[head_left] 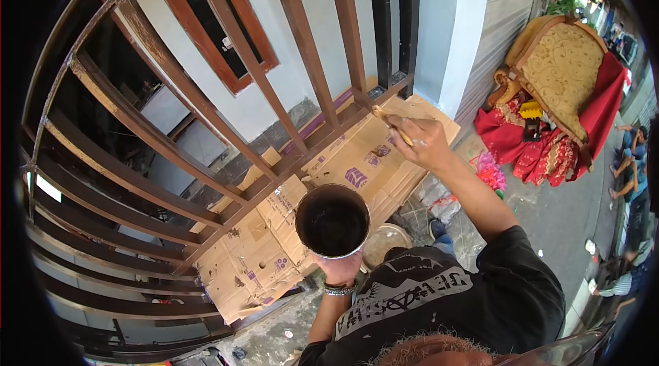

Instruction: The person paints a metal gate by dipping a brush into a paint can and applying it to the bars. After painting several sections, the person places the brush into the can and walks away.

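Note:
My left hand [341, 268] is wrapped round the lower side of a round paint can [333, 222], whose inside looks dark brown. My right hand [422, 142] grips a paintbrush [405, 137] by its handle. The bristles [379, 113] are right at the bottom rail [357, 116] of a brown metal fence, near the foot of an upright bar [347, 30]. Flattened cardboard [405, 150] lies along the base of the fence, marked with brown drips and purple print. The can is held over this cardboard, close to my body.
Behind the bars are a pale wall [302, 57] and a window with an orange-brown frame [257, 67]. A round lid or bucket top [388, 242] sits by my legs. To the right stand a patterned armchair [563, 71] with red cloth [508, 139], and several people [631, 160] along the street.

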{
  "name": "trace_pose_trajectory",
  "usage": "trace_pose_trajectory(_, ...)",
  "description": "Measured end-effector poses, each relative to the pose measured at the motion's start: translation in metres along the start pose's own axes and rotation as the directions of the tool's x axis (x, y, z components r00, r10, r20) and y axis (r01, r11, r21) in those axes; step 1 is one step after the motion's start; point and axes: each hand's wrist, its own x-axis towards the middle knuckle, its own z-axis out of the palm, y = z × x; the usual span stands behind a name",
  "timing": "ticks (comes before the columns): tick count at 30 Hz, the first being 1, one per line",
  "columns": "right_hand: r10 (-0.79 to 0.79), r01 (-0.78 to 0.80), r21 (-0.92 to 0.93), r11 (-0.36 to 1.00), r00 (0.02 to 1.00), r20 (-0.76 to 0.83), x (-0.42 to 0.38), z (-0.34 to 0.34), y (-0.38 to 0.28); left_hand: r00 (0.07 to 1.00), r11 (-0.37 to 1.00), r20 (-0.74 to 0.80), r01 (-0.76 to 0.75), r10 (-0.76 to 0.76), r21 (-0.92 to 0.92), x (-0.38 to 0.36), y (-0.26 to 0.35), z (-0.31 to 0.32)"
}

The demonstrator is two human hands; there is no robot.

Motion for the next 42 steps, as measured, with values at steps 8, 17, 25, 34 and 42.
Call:
trace_pose_trajectory(8,0.17,-0.144,-0.111,0.983,0.944,0.281,0.052,0.027,-0.001,0.993,0.997,-0.093,-0.075,0.077,0.02,-0.002,-0.014,0.015)
trace_pose_trajectory(17,0.282,-0.268,-0.095,0.959,0.864,0.416,0.114,0.012,-0.005,0.972,0.988,-0.204,-0.132,0.114,-0.078,-0.011,-0.014,0.014)
trace_pose_trajectory(25,0.17,-0.135,-0.11,0.985,0.884,0.436,0.092,0.001,-0.003,0.977,0.989,-0.178,-0.13,0.114,-0.078,-0.008,-0.014,0.004)
trace_pose_trajectory(34,0.001,0.082,-0.245,0.966,0.948,0.319,0.065,0.036,-0.012,0.991,0.989,-0.091,-0.111,0.102,-0.103,-0.016,-0.007,0.018)
trace_pose_trajectory(42,-0.054,0.125,-0.263,0.957,0.964,0.259,0.089,0.014,-0.051,0.998,0.989,-0.049,-0.054,0.048,-0.134,-0.02,0.0,-0.002)
